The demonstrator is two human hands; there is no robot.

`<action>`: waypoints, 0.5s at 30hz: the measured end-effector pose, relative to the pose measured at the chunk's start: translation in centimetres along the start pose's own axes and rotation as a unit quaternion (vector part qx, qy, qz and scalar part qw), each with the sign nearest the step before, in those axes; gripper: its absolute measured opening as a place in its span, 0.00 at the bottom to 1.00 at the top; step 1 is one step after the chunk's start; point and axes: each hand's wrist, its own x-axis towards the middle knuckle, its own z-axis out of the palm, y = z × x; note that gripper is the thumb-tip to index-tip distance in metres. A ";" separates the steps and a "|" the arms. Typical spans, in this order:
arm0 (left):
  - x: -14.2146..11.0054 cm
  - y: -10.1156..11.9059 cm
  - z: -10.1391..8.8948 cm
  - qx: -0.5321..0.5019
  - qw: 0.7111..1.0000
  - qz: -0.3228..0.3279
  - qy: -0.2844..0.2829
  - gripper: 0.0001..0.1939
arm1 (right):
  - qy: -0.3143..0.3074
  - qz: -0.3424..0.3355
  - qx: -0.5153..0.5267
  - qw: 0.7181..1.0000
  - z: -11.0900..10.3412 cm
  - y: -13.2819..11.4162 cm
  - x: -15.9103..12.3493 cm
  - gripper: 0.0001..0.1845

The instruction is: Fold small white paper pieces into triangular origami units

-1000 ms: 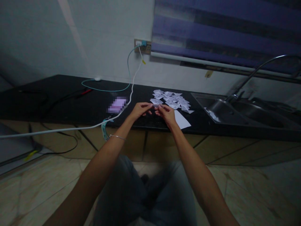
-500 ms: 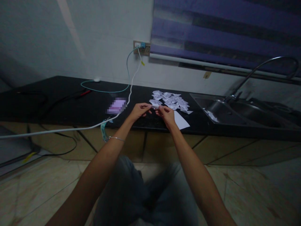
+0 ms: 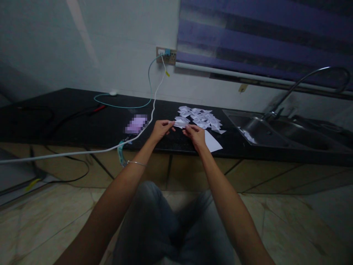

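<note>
A small folded strip of white paper (image 3: 180, 124) is stretched level between my two hands, above the black counter. My left hand (image 3: 162, 129) pinches its left end between thumb and fingers. At the right end, my right hand (image 3: 196, 135) grips it the same way. Just behind the strip lies a cluster of folded white paper pieces (image 3: 205, 118), several of them overlapping. A flat white paper sheet (image 3: 212, 141) rests by my right hand, partly covered by it.
A blurred pink-purple item (image 3: 136, 124) lies left of my hands, with a white cable (image 3: 110, 149) running past it. The steel sink (image 3: 284, 134) with its tall faucet (image 3: 296, 82) is at the right. A socket (image 3: 166, 56) on the wall holds plugs.
My left hand has shifted slightly left, and more of the paper strip now shows between my hands. My right hand stays almost in place.
</note>
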 end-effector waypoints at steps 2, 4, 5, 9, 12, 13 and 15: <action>0.2 -0.1 0.0 -0.002 1.000 0.004 0.024 0.21 | -0.009 -0.005 0.006 1.000 -0.1 0.1 0.0 0.24; 0.3 -0.2 0.0 -0.004 0.999 0.001 0.038 0.21 | -0.032 -0.010 -0.001 0.999 -0.1 0.1 0.0 0.23; 0.3 -0.1 0.0 -0.005 0.999 -0.001 0.043 0.21 | -0.043 -0.013 -0.008 0.999 0.0 0.0 0.0 0.23; 0.2 0.2 0.0 -0.018 0.999 -0.003 0.048 0.20 | -0.054 -0.031 -0.025 0.998 0.0 -0.1 -0.1 0.21; 0.1 0.3 0.0 -0.026 0.999 -0.006 0.046 0.21 | -0.044 -0.040 -0.023 0.998 -0.1 0.0 -0.1 0.18; 0.1 0.2 0.0 -0.028 0.998 -0.006 0.047 0.21 | -0.040 -0.041 -0.022 0.998 -0.1 0.0 -0.1 0.17; 0.2 0.1 -0.1 -0.032 0.998 -0.005 0.046 0.21 | -0.034 -0.040 -0.025 0.998 -0.2 0.1 -0.1 0.16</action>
